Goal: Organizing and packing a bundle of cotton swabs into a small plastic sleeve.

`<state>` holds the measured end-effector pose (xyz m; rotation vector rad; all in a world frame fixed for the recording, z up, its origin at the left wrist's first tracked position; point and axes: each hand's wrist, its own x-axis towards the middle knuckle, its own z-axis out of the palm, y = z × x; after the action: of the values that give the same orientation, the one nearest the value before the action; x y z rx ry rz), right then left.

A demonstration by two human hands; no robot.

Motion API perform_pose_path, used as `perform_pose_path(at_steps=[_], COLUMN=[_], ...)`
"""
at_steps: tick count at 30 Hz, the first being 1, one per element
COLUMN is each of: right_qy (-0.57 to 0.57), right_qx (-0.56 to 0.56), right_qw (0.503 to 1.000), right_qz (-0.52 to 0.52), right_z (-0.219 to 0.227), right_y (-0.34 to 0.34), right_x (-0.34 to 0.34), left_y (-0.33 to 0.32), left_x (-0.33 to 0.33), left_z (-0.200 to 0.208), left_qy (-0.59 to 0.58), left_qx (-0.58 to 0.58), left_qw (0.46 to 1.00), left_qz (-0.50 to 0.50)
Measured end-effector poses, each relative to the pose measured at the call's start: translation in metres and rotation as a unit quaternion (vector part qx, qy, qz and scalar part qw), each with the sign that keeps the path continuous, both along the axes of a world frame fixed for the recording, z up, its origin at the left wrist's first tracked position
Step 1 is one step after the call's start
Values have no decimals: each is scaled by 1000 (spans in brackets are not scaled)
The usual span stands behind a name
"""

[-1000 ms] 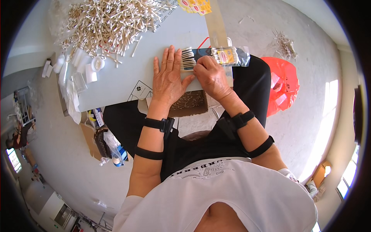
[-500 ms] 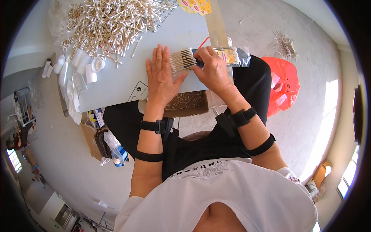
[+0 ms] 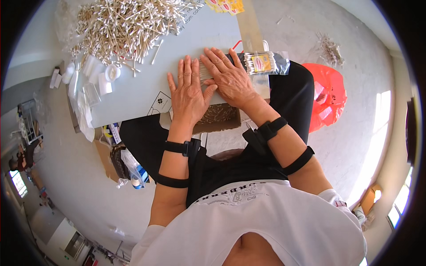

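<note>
My left hand (image 3: 190, 97) lies flat on the grey board (image 3: 137, 97), fingers stretched out, beside a row of cotton swabs (image 3: 204, 72). My right hand (image 3: 231, 82) is spread palm-down over that row and hides most of it; only a sliver of sticks shows between the two hands. To the right of my right fingers, a clear packet of cotton swabs (image 3: 262, 63) with a yellow label rests at the board's right side. A large heap of loose cotton swabs (image 3: 126, 29) covers the far left, with a single swab (image 3: 156, 52) lying apart from it.
Yellow labels (image 3: 225, 6) lie at the far edge. White tape rolls (image 3: 112, 73) and clear plastic pieces (image 3: 91, 95) are at the left. An open cardboard box (image 3: 218, 119) holding swabs sits below the near edge. A red bag (image 3: 327, 97) is on the floor at right.
My right hand has opened from a bent-finger grip at the row's right end and moved left, flattening over the swabs. My left hand stays flat, shifted very slightly.
</note>
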<state>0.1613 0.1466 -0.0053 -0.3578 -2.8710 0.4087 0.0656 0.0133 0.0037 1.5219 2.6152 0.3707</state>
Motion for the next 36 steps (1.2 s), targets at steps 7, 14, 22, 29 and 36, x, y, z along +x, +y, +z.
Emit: perform_pose_path(at_steps=[7,14,22,29,36], right_qy=[-19,-30,-29,-27,-25], right_qx=[2,15,14,6,2], right_qw=[1000,999,999,1000,1000], right_qz=[2,-4,-2,-1,-2], right_z=[2,0,1,1,2], right_y=[-1,-1,-1,-1,-3], right_x=[0,-2,-1,-1,-3], left_y=[-4,9,16,24,25], left_x=[-23,-29,-39,-43,-44], left_z=[-6,-4,-4,0,2], left_qy=[-31,-20,-26,-30,-92], left_qx=[177,213,206,160,174], left_qw=[982,973,975,984,972], left_qz=[54,85,72,76,129])
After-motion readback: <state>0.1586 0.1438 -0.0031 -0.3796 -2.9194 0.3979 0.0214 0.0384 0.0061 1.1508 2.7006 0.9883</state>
